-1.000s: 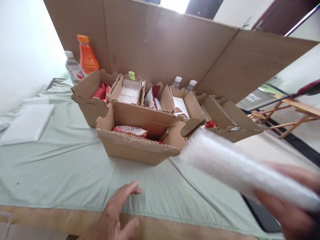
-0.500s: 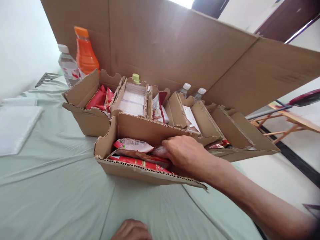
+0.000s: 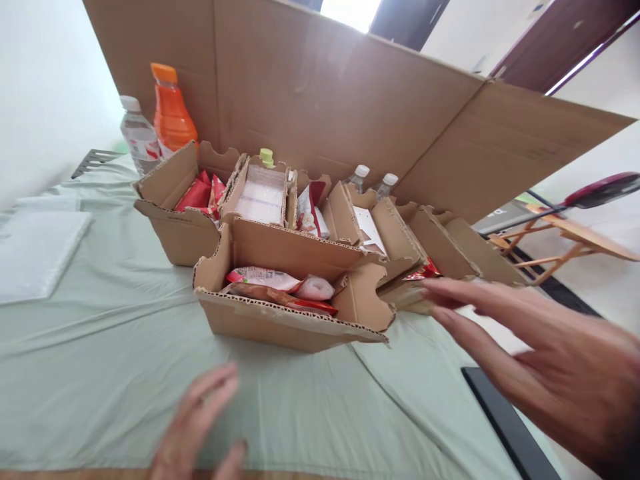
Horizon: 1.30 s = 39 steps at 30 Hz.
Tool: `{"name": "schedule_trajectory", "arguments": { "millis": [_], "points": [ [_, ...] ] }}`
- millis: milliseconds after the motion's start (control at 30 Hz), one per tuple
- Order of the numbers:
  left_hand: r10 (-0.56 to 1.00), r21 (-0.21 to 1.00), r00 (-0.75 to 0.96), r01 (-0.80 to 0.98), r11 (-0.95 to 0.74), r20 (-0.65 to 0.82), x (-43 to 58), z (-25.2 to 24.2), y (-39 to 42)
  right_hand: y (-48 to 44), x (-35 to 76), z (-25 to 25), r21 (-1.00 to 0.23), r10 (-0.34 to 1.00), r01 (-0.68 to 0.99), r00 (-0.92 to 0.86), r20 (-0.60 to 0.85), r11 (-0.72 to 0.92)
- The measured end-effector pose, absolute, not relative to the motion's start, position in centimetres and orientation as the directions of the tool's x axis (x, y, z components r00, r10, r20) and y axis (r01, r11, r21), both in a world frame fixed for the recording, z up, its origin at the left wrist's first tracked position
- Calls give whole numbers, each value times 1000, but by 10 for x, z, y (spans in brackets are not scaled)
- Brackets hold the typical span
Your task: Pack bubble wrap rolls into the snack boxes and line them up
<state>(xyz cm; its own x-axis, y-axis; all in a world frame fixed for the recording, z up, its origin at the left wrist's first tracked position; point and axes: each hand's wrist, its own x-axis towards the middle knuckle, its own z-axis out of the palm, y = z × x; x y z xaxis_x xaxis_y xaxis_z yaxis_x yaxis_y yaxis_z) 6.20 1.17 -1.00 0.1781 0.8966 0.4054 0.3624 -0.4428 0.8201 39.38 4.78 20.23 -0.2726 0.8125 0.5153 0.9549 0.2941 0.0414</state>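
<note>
The front cardboard box [image 3: 295, 327] stands open-topped on a pale green cloth [image 3: 125, 360]. Inside it lie a white and pink packet [image 3: 265, 277], a reddish-brown flat packet [image 3: 280, 297] and a small whitish bundle in clear wrapping [image 3: 316, 289]. My right hand [image 3: 545, 360] is off to the right of this box, slightly blurred, its fingers stretched out and holding nothing. Below the box's left part, my left hand [image 3: 200, 420] hovers over the cloth with thumb and fingers apart. Neither hand touches the box.
Behind stands a row of cardboard boxes [image 3: 183, 233] holding packets. Beyond are an orange bottle [image 3: 173, 117], a clear bottle [image 3: 140, 137] and a tall cardboard panel [image 3: 320, 93]. White folded plastic [image 3: 43, 257] lies left; a wooden folding stool [image 3: 565, 230] stands right.
My right hand has let go of the wrapped bundle and drawn out of the front box to the right. My left hand has risen further into view, with its fingers spread.
</note>
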Motion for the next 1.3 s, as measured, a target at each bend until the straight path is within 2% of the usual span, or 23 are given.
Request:
{"name": "schedule_trajectory", "arguments": {
  "millis": [67,133,233,300,367,500,567,633,733,800,900,1000,1167,1300],
  "points": [
    [940,847,44,420,-325,338,45,5,35,22,405,183,-87,838,972,-143,527,220],
    [950,898,-69,351,-264,306,38,18,62,14,402,149,-239,887,951,-70,456,198],
    [975,955,-34,209,-209,221,46,33,95,34,374,99,-453,937,869,-31,349,198],
    [986,975,53,148,-163,157,59,38,107,54,352,80,-568,933,788,-25,358,239],
    [987,984,104,111,-138,126,72,39,107,65,337,70,-628,916,729,5,401,271],
    [978,971,62,126,-204,198,90,25,69,28,342,62,-659,906,728,131,403,188],
    [966,955,134,171,-241,219,92,11,35,-11,356,57,-648,904,749,170,393,141],
    [951,937,209,221,-271,226,87,-4,3,-46,366,54,-615,917,780,155,368,115],
    [968,934,160,274,-231,193,69,-10,-18,-64,357,54,-546,934,829,93,346,119],
    [978,948,114,249,-201,177,56,2,-8,-46,337,60,-532,913,832,86,399,154],
    [972,958,53,162,-236,230,47,30,32,6,311,68,-586,879,773,80,470,243],
    [962,956,76,115,-269,262,51,43,71,46,308,63,-633,870,730,110,481,258],
    [979,966,77,165,-200,190,57,12,92,48,336,22,-771,896,614,230,379,169],
    [993,967,18,227,-116,115,56,-14,84,28,350,-16,-796,912,596,262,314,102]
  ]
}}
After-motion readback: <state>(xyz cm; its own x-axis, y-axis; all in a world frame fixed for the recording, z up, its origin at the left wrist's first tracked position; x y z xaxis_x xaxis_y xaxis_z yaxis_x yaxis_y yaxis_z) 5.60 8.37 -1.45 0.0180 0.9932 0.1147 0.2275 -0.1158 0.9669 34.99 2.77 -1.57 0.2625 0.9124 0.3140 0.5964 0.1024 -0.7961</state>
